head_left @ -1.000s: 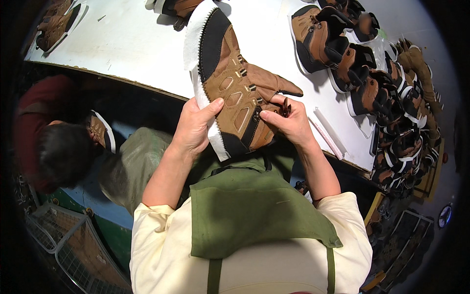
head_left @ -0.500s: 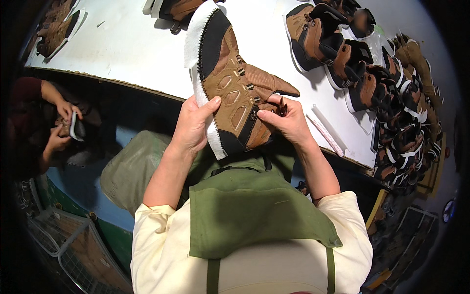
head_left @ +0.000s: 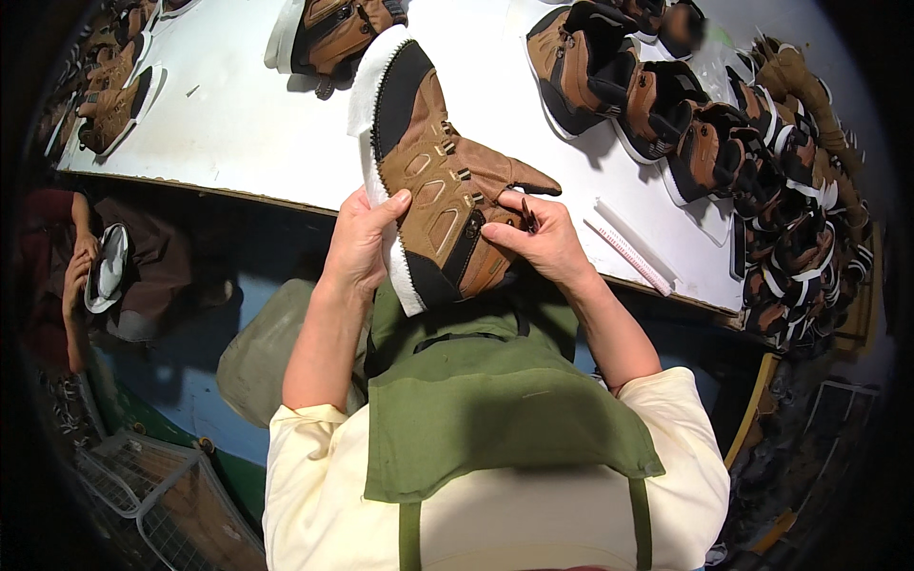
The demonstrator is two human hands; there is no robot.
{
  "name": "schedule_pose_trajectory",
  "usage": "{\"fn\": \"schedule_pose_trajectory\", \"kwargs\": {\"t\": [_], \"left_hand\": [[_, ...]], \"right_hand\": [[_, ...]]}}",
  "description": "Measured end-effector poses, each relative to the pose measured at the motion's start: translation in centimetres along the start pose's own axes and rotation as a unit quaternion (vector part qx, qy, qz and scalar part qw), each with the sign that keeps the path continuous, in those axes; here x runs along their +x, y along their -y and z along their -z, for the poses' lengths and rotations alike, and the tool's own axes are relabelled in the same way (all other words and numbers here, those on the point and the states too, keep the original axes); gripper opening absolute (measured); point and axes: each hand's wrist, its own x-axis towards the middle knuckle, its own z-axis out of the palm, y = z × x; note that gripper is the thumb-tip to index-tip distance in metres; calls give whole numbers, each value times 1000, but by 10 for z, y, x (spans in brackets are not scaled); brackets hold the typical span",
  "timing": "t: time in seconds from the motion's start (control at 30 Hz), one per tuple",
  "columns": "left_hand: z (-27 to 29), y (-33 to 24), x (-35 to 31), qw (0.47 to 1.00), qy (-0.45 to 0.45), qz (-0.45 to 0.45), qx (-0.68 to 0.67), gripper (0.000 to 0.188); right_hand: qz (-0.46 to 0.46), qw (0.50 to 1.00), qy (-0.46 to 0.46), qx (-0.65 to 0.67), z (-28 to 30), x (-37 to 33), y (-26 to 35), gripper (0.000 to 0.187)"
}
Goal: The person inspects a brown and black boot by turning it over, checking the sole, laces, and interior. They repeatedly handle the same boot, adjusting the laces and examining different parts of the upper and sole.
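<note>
Between my two hands is a brown and black boot upper [head_left: 419, 181], lying on its side with its toe pointing away from me. A white strip [head_left: 374, 181] runs along its lower edge, beside a row of dark zigzag stitching. My left hand [head_left: 360, 238] grips that white edge, thumb on the brown side panel. At the ankle, my right hand [head_left: 545, 236] pinches the collar near the lace hooks, with its thumb on the outside and fingers behind. The tongue [head_left: 514, 171] sticks out to the right. The fingertips under the upper are hidden.
Several finished-looking boots [head_left: 657, 105] crowd the right side of the white table [head_left: 248, 114]. A clear and red strip-like ruler [head_left: 628, 249] lies near its front edge. More boots [head_left: 333, 43] stand at the back and far left. On the left, a co-worker's hands [head_left: 81, 266] hold a shoe piece.
My view has shifted slightly, so the table and boots sit differently in it. My hands keep the same grip on the upper. The co-worker's shoe piece has turned, showing its pale underside.
</note>
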Motion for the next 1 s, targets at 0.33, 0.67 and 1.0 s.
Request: {"fn": "schedule_pose_trajectory", "kwargs": {"t": [0.33,0.67,1.0], "left_hand": [[1,5,2,1000,-8,-9,8,35],[-20,-2,-5,998,-8,-33,51,31],[-21,-5,-6,998,-3,-21,58,39]], "right_hand": [[9,1000,4,1,2,1,-7,28],[-4,1000,-22,-11,10,-4,-5,30],[29,998,-34,-32,11,-4,-17,31]]}}
